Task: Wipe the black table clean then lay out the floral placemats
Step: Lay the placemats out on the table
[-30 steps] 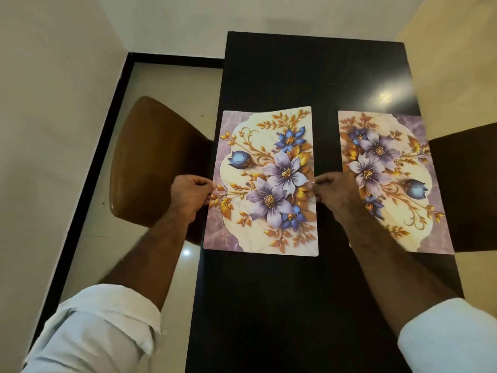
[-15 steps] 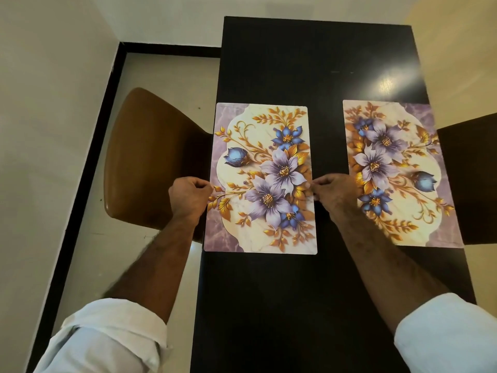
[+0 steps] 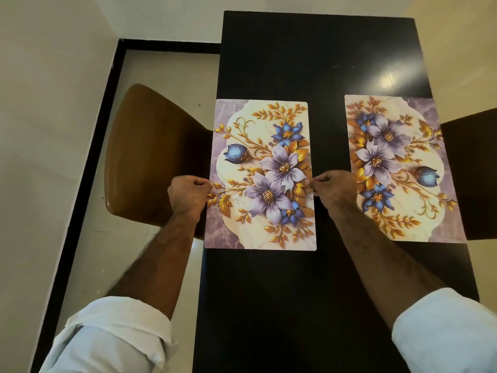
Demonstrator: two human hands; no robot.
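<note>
Since a second ago: left placemat (image 3: 259, 175) flattened out, far edge no longer lifted, whole sheet nudged toward the left rim of the tabletop (image 3: 317, 63); both hands kept at its mid-sides.

Head view, looking down the length of the black tabletop. Left placemat lying flat, long axis running away from the person, parallel to the tabletop's long sides; left long edge at or slightly past the tabletop's left rim, over the brown chair (image 3: 150, 157) tucked below. Left hand (image 3: 188, 196) closed in a pinch on the middle of that left long edge. Right hand (image 3: 334, 188) closed in a matching pinch on the middle of the right long edge, sitting in the bare black strip between the two sheets. Right placemat (image 3: 400, 168) flat, same orientation, well apart from the left one, touched by neither hand, its right edge close to the tabletop's right rim, beside a dark chair (image 3: 473, 173).

Judged: wiping finished, laying-out nearly done, current step a final squaring of the left sheet. Held sheet exactly between the two hands, so any correction means a sideways slide: rightward to bring the overhanging edge back on, mirroring the right sheet's margin. Equally near both hands; only a small shift needed. Risk: skewing the sheet by pulling one side harder.
</note>
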